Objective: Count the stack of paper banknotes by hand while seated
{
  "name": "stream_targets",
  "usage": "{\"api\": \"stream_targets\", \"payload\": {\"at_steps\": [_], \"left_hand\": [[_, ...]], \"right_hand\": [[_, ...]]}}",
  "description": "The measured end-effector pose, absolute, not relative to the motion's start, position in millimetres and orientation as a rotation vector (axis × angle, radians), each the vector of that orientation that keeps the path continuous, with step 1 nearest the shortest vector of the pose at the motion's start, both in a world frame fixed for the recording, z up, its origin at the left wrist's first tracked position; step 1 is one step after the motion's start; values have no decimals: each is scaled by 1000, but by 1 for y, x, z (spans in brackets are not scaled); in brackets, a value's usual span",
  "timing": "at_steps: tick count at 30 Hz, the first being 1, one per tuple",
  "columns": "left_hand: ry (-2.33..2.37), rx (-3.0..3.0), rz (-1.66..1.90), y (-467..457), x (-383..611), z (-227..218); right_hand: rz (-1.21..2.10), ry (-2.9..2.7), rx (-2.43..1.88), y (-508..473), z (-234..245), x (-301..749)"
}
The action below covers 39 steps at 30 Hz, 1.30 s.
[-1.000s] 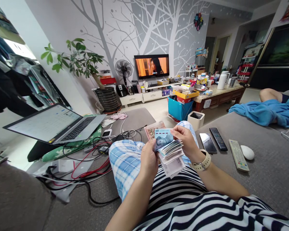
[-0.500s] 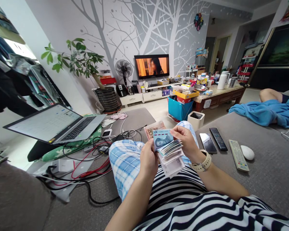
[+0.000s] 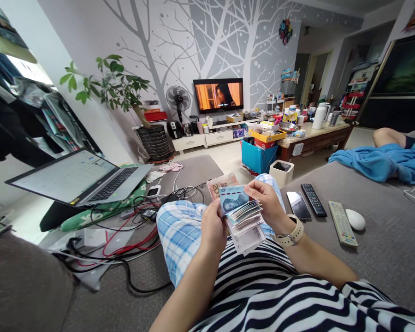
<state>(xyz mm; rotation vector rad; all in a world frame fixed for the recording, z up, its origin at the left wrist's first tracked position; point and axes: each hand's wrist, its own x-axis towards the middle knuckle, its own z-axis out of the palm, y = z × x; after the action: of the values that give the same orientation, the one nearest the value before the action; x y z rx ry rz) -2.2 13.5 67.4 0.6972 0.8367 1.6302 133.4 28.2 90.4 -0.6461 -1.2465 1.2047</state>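
A stack of banknotes (image 3: 245, 219) is held above my lap, with several folded note edges fanned toward me. My left hand (image 3: 213, 226) is closed on the stack's left side, thumb on top. On top, a blue 10 banknote (image 3: 234, 200) stands raised, and my right hand (image 3: 265, 203) pinches its upper right corner. Behind it a brownish 20 banknote (image 3: 224, 182) sticks out at the upper left. A pale banknote (image 3: 249, 239) hangs from the bottom of the stack. The fingers beneath the notes are hidden.
Right of my knee, a phone (image 3: 299, 205), a black remote (image 3: 313, 199), a beige remote (image 3: 342, 223) and a white mouse (image 3: 355, 219) lie on the sofa. To the left are an open laptop (image 3: 114, 184) and tangled cables (image 3: 141, 235). A white bin (image 3: 281, 173) stands ahead.
Both hands keep their grip on the banknotes, which have barely shifted. The picture on the television has changed slightly.
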Motion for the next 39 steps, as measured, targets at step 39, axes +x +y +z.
{"api": "stream_targets", "payload": {"at_steps": [39], "left_hand": [[764, 655, 1618, 13, -2, 65]], "right_hand": [[1216, -1238, -723, 29, 90, 131]]}}
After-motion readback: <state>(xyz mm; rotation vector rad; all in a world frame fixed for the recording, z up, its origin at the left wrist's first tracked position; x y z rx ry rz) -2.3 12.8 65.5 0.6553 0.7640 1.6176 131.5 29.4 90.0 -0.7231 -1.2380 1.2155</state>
